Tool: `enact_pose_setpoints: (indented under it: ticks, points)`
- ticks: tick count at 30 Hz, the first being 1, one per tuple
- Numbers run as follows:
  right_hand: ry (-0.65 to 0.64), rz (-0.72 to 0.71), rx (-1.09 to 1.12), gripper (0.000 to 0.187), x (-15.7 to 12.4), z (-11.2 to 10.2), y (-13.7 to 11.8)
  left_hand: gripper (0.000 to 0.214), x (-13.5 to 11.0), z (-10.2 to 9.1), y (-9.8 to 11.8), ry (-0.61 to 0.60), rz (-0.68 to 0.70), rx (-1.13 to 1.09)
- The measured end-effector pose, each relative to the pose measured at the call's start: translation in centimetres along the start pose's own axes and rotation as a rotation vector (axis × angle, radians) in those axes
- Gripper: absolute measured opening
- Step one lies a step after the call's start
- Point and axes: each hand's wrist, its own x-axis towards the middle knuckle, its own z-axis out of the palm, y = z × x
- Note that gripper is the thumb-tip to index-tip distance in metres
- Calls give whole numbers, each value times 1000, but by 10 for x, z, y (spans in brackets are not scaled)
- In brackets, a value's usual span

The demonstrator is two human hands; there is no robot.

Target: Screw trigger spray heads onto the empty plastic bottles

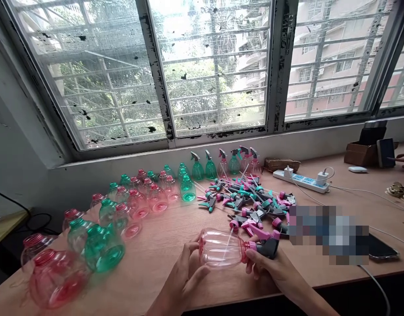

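Observation:
My left hand [185,274] wraps round the base of a clear pink spray bottle [219,249] lying on its side just above the wooden table [162,250]. My right hand [270,267] grips its neck at the pink collar and the grey-and-pink trigger head [266,243] fitted there; a thin dip tube shows inside the bottle. Just behind lies a pile of loose trigger heads [248,204] in pink, teal and grey.
Several empty pink and green bottles [123,210] stand along the left. Finished spray bottles [221,164] line the window sill wall. A power strip [302,180] with cables, a phone [381,248], a blurred patch and a cardboard box [361,153] lie to the right.

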Motion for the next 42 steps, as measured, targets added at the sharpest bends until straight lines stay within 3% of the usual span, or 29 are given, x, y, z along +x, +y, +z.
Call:
enact_pose_setpoints:
  ticks: [3,7,9,14,18,23,26,29,32,36,40,42]
  points:
    - [-13,7,8,39,1,-1,1,44,0,1,-5,19,19,-18]
    - [-24,24,26,40,2,-1,2,84,0,2,-15,54,139,-38]
    - [-25,30,29,40,3,0,1,92,-1,2,-16,65,196,-56]
    - [-21,54,26,42,2,-1,2,68,0,3,-16,47,235,84]
    - [-40,67,-6,47,3,-2,5,59,-1,0,-23,14,220,37]
    - [14,54,-1,45,5,-4,9,101,-2,-4,-26,-101,100,-86]
    - [-34,30,-86,44,6,-8,12,93,-1,-5,-22,-93,122,-141]
    - [-53,26,-166,45,6,-11,13,90,-1,-6,-19,-96,114,-41]
    - [-44,39,-139,48,5,-9,11,93,-1,-5,-20,-96,137,49]
    - [-29,62,-96,52,5,-8,10,81,-3,-2,-24,-98,132,87]
    - [-61,39,-130,50,5,-12,13,100,-4,-2,-20,-144,95,58]
    - [-85,30,-137,48,5,-13,13,98,-3,-3,-15,-147,91,40]
